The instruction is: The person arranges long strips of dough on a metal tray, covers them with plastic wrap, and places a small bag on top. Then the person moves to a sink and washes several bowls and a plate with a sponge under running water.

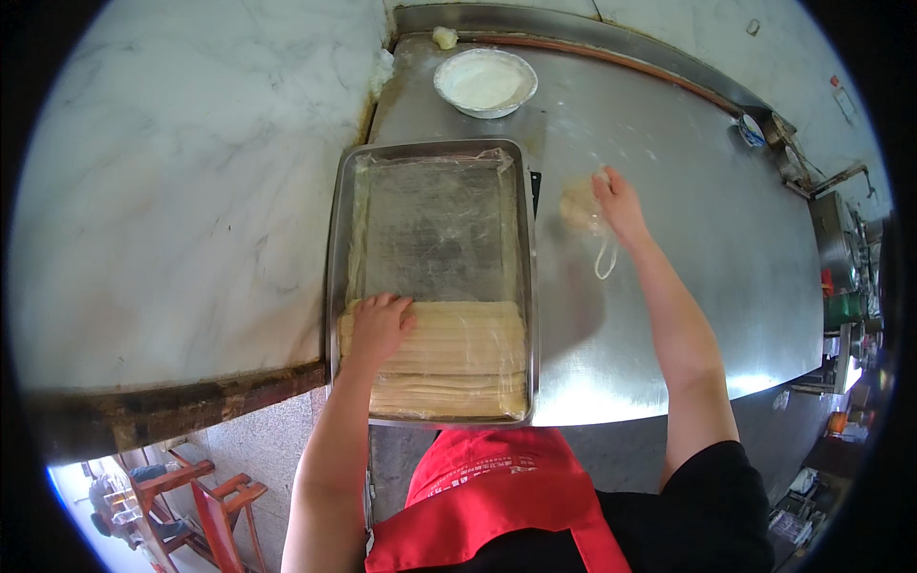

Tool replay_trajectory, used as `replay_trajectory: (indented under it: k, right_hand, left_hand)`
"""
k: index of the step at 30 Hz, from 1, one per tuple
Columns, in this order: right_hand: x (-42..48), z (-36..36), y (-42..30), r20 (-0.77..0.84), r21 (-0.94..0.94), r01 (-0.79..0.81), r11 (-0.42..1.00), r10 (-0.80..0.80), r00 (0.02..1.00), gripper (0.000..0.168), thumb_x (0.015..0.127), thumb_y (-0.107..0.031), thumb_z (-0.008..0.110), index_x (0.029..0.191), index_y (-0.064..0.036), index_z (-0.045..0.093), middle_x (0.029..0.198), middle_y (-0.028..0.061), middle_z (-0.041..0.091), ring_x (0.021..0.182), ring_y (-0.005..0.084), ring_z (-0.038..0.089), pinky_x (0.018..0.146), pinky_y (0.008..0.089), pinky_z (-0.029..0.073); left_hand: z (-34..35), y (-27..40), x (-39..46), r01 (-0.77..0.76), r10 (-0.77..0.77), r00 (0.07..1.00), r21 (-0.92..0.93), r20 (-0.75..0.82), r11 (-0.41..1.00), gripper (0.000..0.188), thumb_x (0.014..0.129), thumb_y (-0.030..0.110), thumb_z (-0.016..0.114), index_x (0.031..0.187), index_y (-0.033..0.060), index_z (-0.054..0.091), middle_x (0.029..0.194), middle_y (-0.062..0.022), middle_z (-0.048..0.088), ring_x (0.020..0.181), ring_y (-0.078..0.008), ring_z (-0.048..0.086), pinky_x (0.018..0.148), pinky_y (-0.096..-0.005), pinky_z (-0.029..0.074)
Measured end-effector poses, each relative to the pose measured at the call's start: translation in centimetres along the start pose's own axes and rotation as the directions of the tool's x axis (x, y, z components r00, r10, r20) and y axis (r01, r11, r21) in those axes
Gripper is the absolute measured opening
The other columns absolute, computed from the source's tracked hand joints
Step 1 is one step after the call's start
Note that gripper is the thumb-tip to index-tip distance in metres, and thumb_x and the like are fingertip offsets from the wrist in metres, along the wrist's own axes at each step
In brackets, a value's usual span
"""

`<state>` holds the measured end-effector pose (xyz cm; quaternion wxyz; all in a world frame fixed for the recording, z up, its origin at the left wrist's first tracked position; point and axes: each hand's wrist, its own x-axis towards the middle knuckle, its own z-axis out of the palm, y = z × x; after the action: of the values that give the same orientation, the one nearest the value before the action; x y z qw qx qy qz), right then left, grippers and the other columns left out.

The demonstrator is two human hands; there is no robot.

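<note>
A deep metal tray (531, 286) lined with clear plastic film (437, 215) lies in front of me. Long pale dough strips (458, 344) fill its near part side by side, with film over them. My left hand (381, 328) lies palm down at the far left edge of the strips, its thumb apart from the fingers. To the right of the tray, my right hand (617, 204) pinches a translucent plastic bag (582, 208) above the steel worktop. Something pale and yellowish shows in the bag, too unclear to name. A thin white loop hangs below it.
A metal bowl of white flour (487, 82) stands beyond the tray, with a small dough lump (445, 38) near the wall. A long wooden rod (609, 64) lies along the worktop's back edge (673, 79). A marble-patterned wall (200, 179) borders the left side.
</note>
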<state>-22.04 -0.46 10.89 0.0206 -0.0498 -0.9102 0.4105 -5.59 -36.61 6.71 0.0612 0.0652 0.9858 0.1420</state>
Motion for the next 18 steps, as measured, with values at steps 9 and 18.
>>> replay_trajectory:
  k: [9,18]
  right_hand:
    - [-5.9,7.8,-9.2,0.412,0.32,-0.176,0.931,0.031,0.911,0.04,0.081,-0.025,0.046,0.11,0.003,0.043,0.096,0.0153,0.055,0.08,0.0207,0.054,0.071,0.0312,0.043]
    - [-12.6,9.1,-6.6,0.577,-0.423,0.34,0.84,-0.041,0.816,0.024,0.078,-0.022,0.048,0.095,-0.006,0.052,0.093,0.0108,0.053,0.079,0.0256,0.054,0.071,0.036,0.043]
  left_hand:
    - [-0.3,2.2,-3.4,-0.036,0.032,0.999,-0.093,-0.044,0.995,0.032,0.073,0.021,0.054,0.104,0.0147,0.052,0.11,-0.0099,0.046,0.104,-0.0272,0.04,0.091,-0.0388,0.027]
    - [0.1,-1.8,-5.0,-0.09,0.068,0.982,-0.116,-0.177,0.989,0.027,0.074,0.017,0.052,0.101,0.0101,0.053,0.106,-0.0103,0.048,0.099,-0.0271,0.043,0.086,-0.0372,0.033]
